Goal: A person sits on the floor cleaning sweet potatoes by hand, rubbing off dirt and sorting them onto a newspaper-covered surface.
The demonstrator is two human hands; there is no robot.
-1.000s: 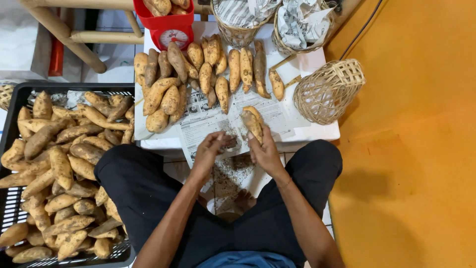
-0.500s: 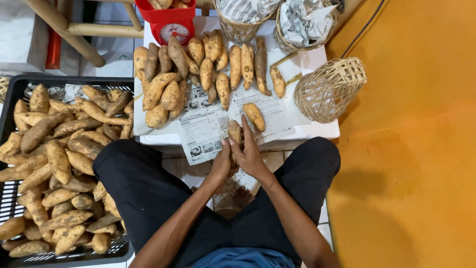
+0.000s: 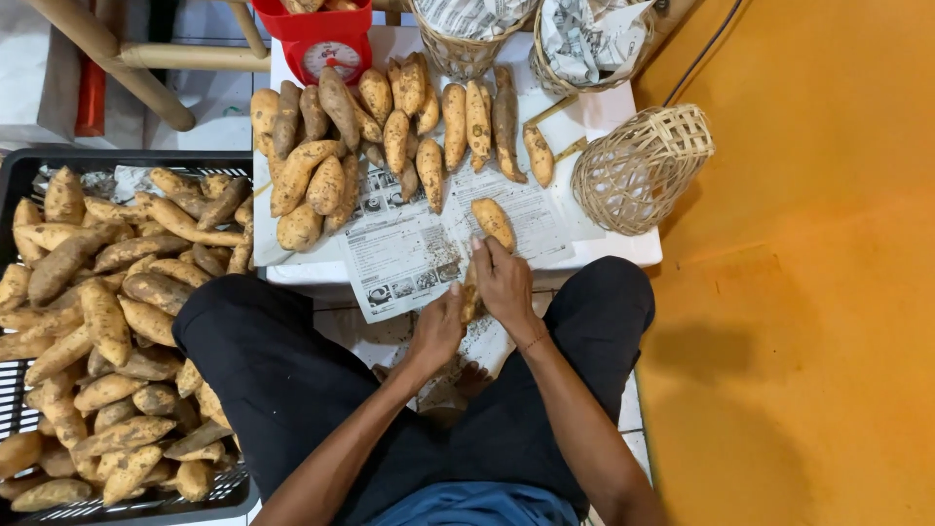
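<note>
A firm, dirt-dusted sweet potato (image 3: 470, 292) is clasped between left hand (image 3: 436, 329) and right hand (image 3: 504, 284), best gripped mid-body.

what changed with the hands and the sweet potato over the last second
The sweet potato held up a second ago now lies on the newspaper, let go: the single sweet potato. Both hands drew back toward the table edge; the left hand and right hand now close around another one. The pile and crate stayed put.
</note>
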